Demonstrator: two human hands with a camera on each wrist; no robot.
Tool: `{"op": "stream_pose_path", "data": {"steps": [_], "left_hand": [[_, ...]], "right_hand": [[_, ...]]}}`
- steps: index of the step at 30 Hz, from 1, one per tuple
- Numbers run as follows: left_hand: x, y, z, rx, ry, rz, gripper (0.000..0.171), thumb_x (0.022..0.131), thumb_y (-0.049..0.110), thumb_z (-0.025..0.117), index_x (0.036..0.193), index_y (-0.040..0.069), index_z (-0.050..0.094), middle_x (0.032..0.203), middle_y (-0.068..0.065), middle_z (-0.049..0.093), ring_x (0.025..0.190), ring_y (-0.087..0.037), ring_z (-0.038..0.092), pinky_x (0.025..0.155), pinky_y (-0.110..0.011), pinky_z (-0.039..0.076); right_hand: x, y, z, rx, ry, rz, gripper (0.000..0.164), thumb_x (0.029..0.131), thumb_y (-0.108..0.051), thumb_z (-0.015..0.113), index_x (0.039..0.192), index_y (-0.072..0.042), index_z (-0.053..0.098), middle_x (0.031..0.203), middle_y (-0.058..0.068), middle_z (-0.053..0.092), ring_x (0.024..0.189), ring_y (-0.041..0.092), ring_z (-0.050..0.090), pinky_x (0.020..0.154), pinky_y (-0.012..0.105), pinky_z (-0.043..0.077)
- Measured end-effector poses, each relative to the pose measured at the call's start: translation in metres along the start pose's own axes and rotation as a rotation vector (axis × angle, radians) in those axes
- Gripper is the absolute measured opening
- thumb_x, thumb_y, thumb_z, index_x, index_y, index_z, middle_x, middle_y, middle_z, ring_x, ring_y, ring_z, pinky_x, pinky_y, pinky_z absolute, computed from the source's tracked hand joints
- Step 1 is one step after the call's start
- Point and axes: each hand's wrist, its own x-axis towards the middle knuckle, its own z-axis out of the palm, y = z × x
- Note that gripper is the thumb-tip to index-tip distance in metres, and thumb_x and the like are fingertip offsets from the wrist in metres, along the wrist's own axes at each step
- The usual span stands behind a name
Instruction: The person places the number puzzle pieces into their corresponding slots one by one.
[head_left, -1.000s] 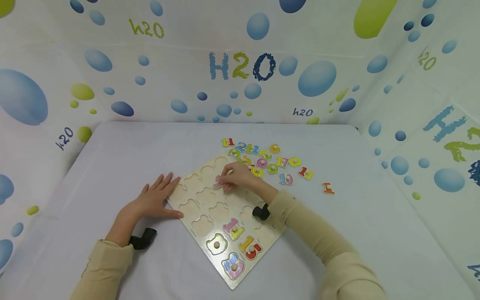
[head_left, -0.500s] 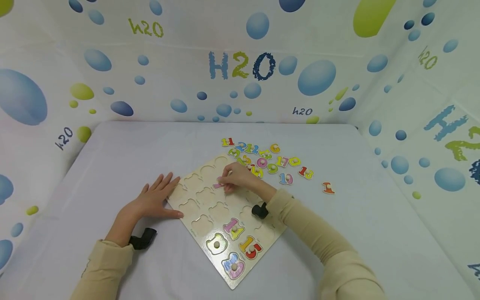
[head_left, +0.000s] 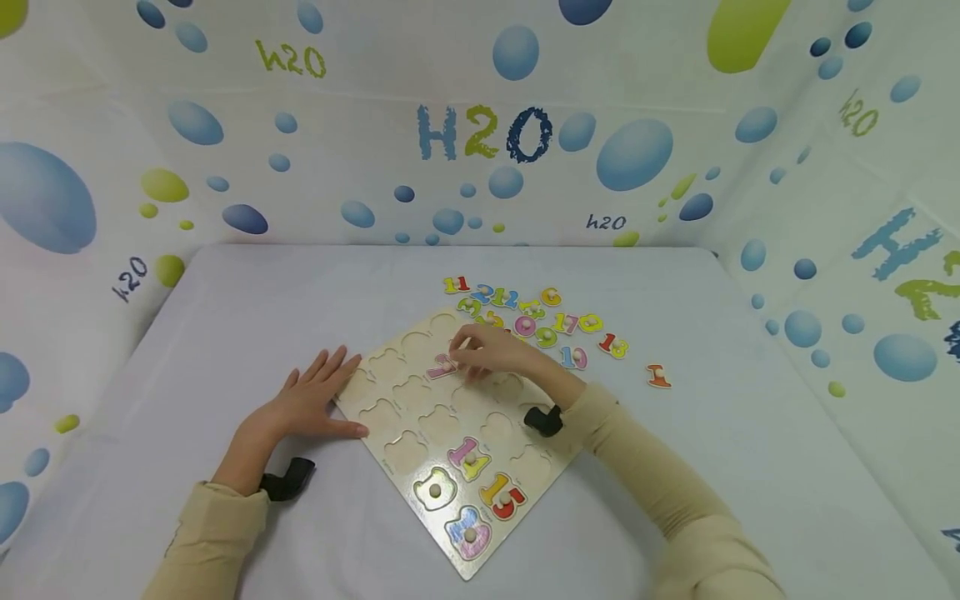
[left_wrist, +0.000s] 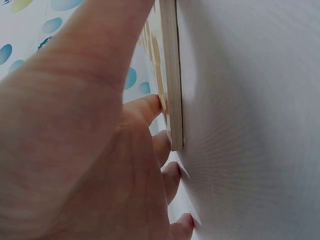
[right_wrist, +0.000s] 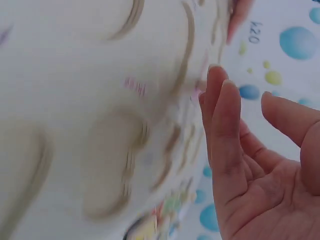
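White sheeting printed with blue and green drops [head_left: 360, 150] stands behind a table [head_left: 750, 467] covered in white cloth. On it, the left hand [head_left: 303, 404] lies with fingers and thumb spread, touching the left corner of a wooden puzzle board [head_left: 442, 457]. Over the board's far half is the right hand [head_left: 491, 350], thumb and fingers parted, gripping nothing, just beside a pink number piece [head_left: 439, 369]. That piece lies on the board, partly behind the fingertips; I can't tell whether it sits fully in a recess. Four knobbed pieces, among them a 14 [head_left: 468, 458] and a red-and-orange 15 [head_left: 502, 496], fill recesses at the near corner. Loose colourful numbers [head_left: 527, 326] cluster beyond, an orange 1 [head_left: 658, 377] well apart.
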Motion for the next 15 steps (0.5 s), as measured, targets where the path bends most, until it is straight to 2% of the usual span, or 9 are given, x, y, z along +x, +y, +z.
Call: {"op": "stream_pose_path", "data": {"steps": [3, 5, 7, 9, 12, 15], "left_hand": [[0.001, 0.000, 0.000, 0.002, -0.002, -0.001, 0.108, 0.071, 0.053, 0.075, 0.145, -0.005, 0.022, 0.150, -0.028, 0.007, 0.135, -0.046, 0.000, 0.098, -0.069, 0.002], [0.001, 0.000, 0.000, 0.006, -0.003, -0.003, 0.108, 0.070, 0.053, 0.075, 0.145, -0.004, 0.022, 0.150, -0.028, 0.007, 0.135, -0.046, 0.000, 0.098, -0.069, 0.002], [0.001, -0.001, 0.001, 0.009, -0.003, -0.004, 0.108, 0.070, 0.054, 0.075, 0.145, -0.004, 0.022, 0.150, -0.028, 0.007, 0.135, -0.046, 0.000, 0.098, -0.069, 0.002], [0.002, -0.002, 0.001, 0.006, -0.004, -0.005, 0.109, 0.070, 0.054, 0.075, 0.145, -0.004, 0.022, 0.150, -0.028, 0.007, 0.135, -0.047, 0.000, 0.098, -0.069, 0.002], [0.002, -0.003, 0.002, 0.009, -0.002, -0.002, 0.109, 0.070, 0.054, 0.075, 0.145, -0.004, 0.022, 0.150, -0.028, 0.007, 0.135, -0.047, 0.000, 0.098, -0.069, 0.002], [0.003, -0.003, 0.002, 0.011, -0.001, 0.000, 0.109, 0.070, 0.055, 0.075, 0.145, -0.003, 0.022, 0.150, -0.027, 0.007, 0.135, -0.046, 0.000, 0.098, -0.070, 0.002]], "right_hand": [[-0.017, 0.008, -0.020, -0.154, 0.068, -0.086, 0.019, 0.095, -0.014, 0.056, 0.108, -0.001, 0.058, 0.088, 0.011, 0.063, 0.069, 0.021, 0.064, 0.060, 0.030, 0.053], [-0.028, 0.015, -0.034, -0.294, 0.148, -0.103, 0.016, 0.094, -0.012, 0.056, 0.105, -0.001, 0.060, 0.088, 0.010, 0.062, 0.071, 0.021, 0.062, 0.060, 0.029, 0.051], [-0.038, 0.024, -0.047, -0.452, 0.231, -0.073, 0.012, 0.093, -0.011, 0.058, 0.100, -0.003, 0.062, 0.087, 0.007, 0.062, 0.073, 0.019, 0.058, 0.061, 0.029, 0.048], [-0.047, 0.033, -0.059, -0.564, 0.284, -0.010, 0.009, 0.092, -0.011, 0.059, 0.097, -0.004, 0.062, 0.085, 0.006, 0.060, 0.071, 0.019, 0.057, 0.061, 0.030, 0.046], [-0.060, 0.046, -0.074, -0.634, 0.304, 0.086, 0.007, 0.092, -0.010, 0.059, 0.094, -0.004, 0.062, 0.082, 0.006, 0.059, 0.065, 0.018, 0.055, 0.061, 0.033, 0.045], [-0.070, 0.056, -0.086, -0.636, 0.303, 0.151, 0.009, 0.092, -0.010, 0.058, 0.093, -0.002, 0.061, 0.079, 0.006, 0.059, 0.061, 0.018, 0.054, 0.058, 0.033, 0.043]]}}
